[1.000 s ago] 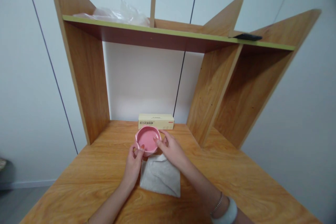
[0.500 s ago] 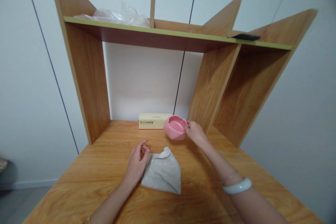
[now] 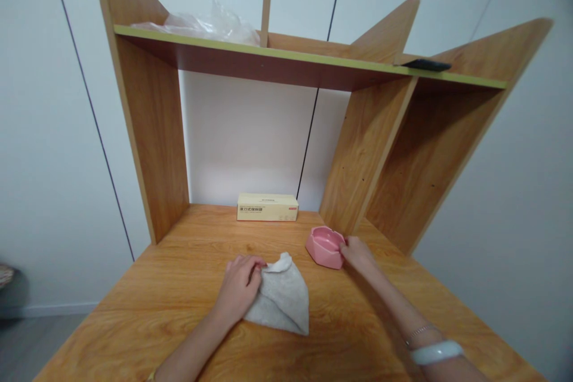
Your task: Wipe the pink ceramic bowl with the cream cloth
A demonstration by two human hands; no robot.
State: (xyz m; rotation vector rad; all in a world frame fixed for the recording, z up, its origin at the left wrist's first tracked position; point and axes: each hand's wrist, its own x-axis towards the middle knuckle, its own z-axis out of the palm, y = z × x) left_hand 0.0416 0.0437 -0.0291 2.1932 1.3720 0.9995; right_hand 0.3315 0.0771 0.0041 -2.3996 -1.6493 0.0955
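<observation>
A pink faceted ashtray with a notched rim is at the right of the desk, in front of the shelf upright. My right hand pinches its right rim, thumb and fingers closed on the edge. Whether its base touches the desk fully, I cannot tell. A folded grey cloth lies on the wood in the middle. Over its upper left edge, my left hand has curled fingers closed on the fabric; part of the cloth is hidden under the hand.
A cream cling-film box stands at the back of the desk. Wooden uprights rise on both sides under a shelf. Up there lie a clear plastic bag and a flat black object.
My right hand has brought the ashtray down and to the right, away from the box front. My left hand has moved right onto the cloth and its fingers have closed on the edge.
</observation>
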